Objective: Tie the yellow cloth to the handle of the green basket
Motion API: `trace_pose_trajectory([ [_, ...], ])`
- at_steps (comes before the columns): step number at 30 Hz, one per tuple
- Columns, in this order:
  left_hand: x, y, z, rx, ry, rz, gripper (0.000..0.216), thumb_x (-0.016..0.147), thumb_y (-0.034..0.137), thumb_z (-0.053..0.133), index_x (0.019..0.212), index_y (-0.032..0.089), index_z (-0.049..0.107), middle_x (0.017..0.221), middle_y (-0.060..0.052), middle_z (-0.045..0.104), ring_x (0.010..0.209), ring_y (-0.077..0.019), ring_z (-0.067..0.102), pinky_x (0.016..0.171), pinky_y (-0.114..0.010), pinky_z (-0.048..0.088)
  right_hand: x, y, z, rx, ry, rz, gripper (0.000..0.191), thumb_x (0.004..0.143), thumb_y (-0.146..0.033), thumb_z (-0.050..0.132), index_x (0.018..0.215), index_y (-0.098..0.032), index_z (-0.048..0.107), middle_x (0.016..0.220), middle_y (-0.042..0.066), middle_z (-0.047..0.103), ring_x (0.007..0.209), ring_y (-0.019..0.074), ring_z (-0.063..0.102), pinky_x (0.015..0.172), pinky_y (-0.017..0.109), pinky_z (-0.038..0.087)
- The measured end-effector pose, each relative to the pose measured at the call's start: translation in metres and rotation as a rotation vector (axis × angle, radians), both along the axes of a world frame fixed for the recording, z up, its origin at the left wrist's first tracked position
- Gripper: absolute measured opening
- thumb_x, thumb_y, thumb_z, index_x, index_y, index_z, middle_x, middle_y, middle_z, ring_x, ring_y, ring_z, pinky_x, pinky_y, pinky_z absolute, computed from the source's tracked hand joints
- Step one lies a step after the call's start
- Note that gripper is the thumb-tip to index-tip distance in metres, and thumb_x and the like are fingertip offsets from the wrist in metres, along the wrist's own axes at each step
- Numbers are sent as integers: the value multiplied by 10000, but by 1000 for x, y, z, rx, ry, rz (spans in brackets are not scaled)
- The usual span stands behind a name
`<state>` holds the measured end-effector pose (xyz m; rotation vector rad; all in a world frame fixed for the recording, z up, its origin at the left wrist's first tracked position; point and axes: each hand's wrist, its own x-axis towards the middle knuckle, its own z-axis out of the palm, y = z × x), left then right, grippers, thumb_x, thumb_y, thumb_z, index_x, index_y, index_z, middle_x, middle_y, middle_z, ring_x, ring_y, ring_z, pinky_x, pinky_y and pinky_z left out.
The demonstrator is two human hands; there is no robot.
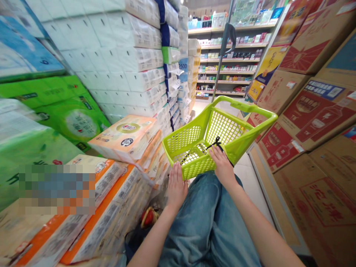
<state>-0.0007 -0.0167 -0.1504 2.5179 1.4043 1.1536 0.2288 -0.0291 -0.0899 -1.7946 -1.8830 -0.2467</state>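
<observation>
A lime-green shopping basket with lattice sides stands tilted in front of my knees, its raised handle at the far right. My left hand lies with straight fingers on the basket's near left corner. Stretched flat over the near rim, the fingers of my right hand touch it beside a knotted black cord. Neither hand visibly wraps round the rim. The basket's inside shows its lattice floor and part of the black cord.
Packs of tissue are stacked close on the left, with tall white paper packs behind. Printed cartons line the right side. A metal pole rises beyond the basket, before stocked shelves.
</observation>
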Motion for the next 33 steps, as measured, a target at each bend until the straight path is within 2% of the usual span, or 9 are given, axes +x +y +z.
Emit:
trace_pose_trajectory([
  [2, 1, 0, -1, 4, -8, 4, 857, 862, 85, 502, 1579, 155, 40, 1595, -180, 312, 1501, -292, 242, 1186, -538, 320, -4, 4, 1, 14, 37, -79, 837, 704, 82, 371, 1502, -171, 400, 1567, 110, 399, 1497, 232, 264, 1199, 516, 304],
  [5, 1, 2, -4, 9, -16, 9, 845, 865, 84, 488, 1579, 152, 39, 1595, -188, 308, 1502, -293, 239, 1181, -545, 324, -43, 6, 0, -15, 81, -134, 732, 764, 58, 362, 1479, -92, 423, 1566, 158, 384, 1495, 257, 268, 1200, 513, 298],
  [9, 0, 4, -8, 12, 39, 30, 797, 883, 93, 455, 1576, 134, 63, 1578, -198, 336, 1498, -288, 250, 1174, -531, 342, -113, 0, -6, -64, 107, 43, 634, 829, 9, 370, 1448, -84, 468, 1546, 142, 420, 1475, 246, 315, 1212, 472, 287],
  [12, -2, 4, -8, 10, 84, 46, 770, 883, 82, 436, 1572, 125, 96, 1565, -191, 366, 1492, -273, 271, 1176, -510, 349, -135, -5, -10, -70, 108, 160, 650, 824, 3, 386, 1457, -122, 464, 1538, 112, 441, 1468, 213, 332, 1212, 434, 295],
  [17, -3, 3, -4, -3, 38, 2, 815, 872, 100, 481, 1574, 123, 69, 1585, -196, 326, 1504, -282, 234, 1183, -525, 330, -80, -4, -4, -77, 54, 225, 756, 756, 60, 355, 1472, -165, 446, 1562, 61, 412, 1488, 198, 287, 1210, 449, 300],
  [21, -1, 2, -3, 1, 12, -2, 845, 867, 89, 496, 1579, 139, 43, 1594, -185, 314, 1507, -288, 226, 1188, -536, 314, -17, 3, 6, -53, 45, 28, 793, 710, 86, 343, 1455, -155, 468, 1544, 67, 442, 1486, 207, 292, 1211, 474, 292],
  [24, -1, 1, -3, -1, -3, 0, 851, 867, 91, 503, 1579, 143, 40, 1597, -181, 309, 1505, -291, 230, 1191, -539, 307, -6, 7, 10, -41, 51, -90, 763, 714, 84, 348, 1432, -131, 494, 1532, 84, 458, 1476, 230, 316, 1208, 486, 293],
  [28, -1, 1, -3, 2, 13, 2, 832, 875, 88, 483, 1577, 123, 38, 1590, -197, 315, 1507, -287, 223, 1186, -529, 320, -57, 6, 4, -38, 64, -127, 672, 797, 39, 355, 1452, -68, 451, 1549, 154, 413, 1472, 265, 322, 1202, 497, 295],
  [33, -3, 3, -6, 18, 66, 36, 769, 898, 80, 419, 1577, 135, 62, 1564, -200, 361, 1488, -294, 275, 1167, -531, 353, -135, 1, -9, -67, 47, 97, 597, 857, -25, 389, 1448, -73, 460, 1533, 153, 437, 1457, 242, 355, 1206, 450, 302],
])
